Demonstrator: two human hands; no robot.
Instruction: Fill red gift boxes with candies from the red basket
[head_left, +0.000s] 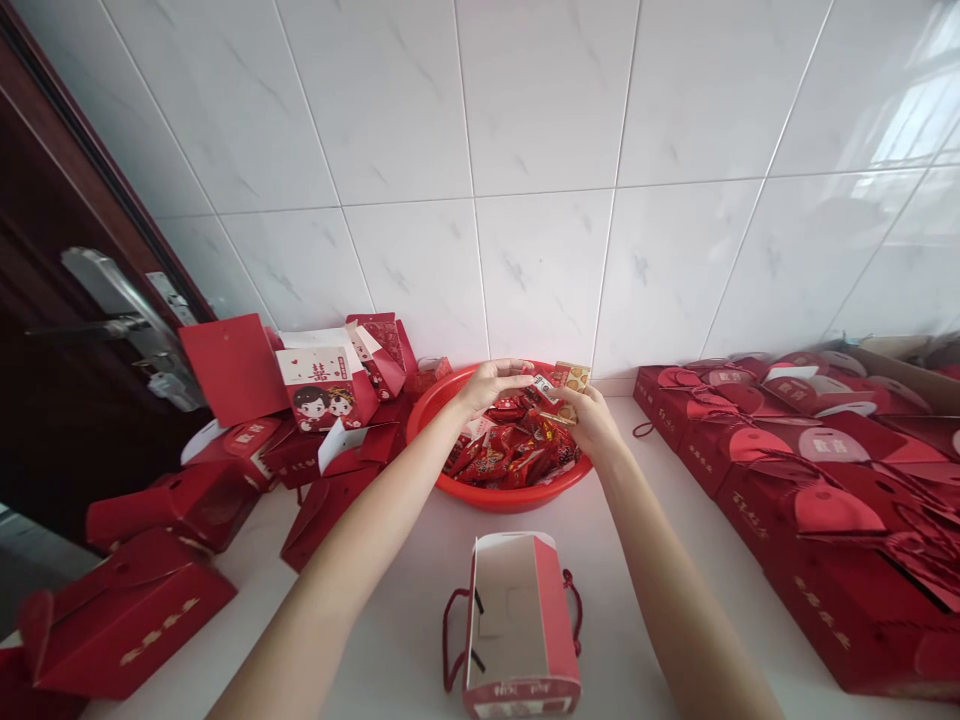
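Both my hands are over a red plastic basin (pixel 517 498) filled with red-wrapped sweets (pixel 517 455). My left hand (pixel 491 388) reaches in from the left, its thumb and fingers closed on a small red-and-white wrapped sweet (pixel 543 388). Across from it, my right hand (pixel 590 420) grips a gold-patterned packet (pixel 573 377), with another packet edge showing below it. The fingertips of both hands nearly meet around these packets. In front of the basin lies an open red-and-white gift box (pixel 510 610) with dark red cord handles, its pale inside facing up.
Closed red gift boxes (pixel 795 500) stand in rows on the right. Several red boxes (pixel 142 620) lie loosely on the left, near open boxes with cartoon figures (pixel 328 392). A tiled wall (pixel 540 270) rises behind; a dark door with a metal handle (pixel 124 310) is at left.
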